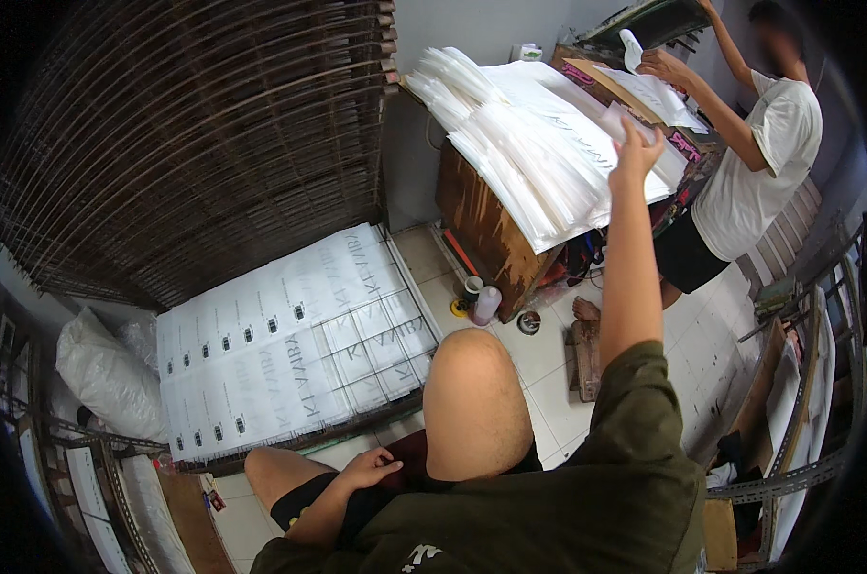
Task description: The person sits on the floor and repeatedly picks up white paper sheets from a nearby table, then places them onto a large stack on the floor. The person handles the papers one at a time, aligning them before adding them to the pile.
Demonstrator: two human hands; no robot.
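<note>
Sheet stack [529, 134] lies on the bench [486, 215], left of the nearer right hand [636, 153]: fingers spread, contact indeterminable. Left hand [368, 470] lies well apart, fingers half-curled, contents indeterminable.

A wooden counter [475, 203] is placed near the far wall [462, 29]; the tiled floor [543, 378] is bordered at right by shelves [787, 489].

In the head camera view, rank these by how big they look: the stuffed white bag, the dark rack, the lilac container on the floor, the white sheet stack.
1. Dark rack
2. White sheet stack
3. Stuffed white bag
4. Lilac container
</note>
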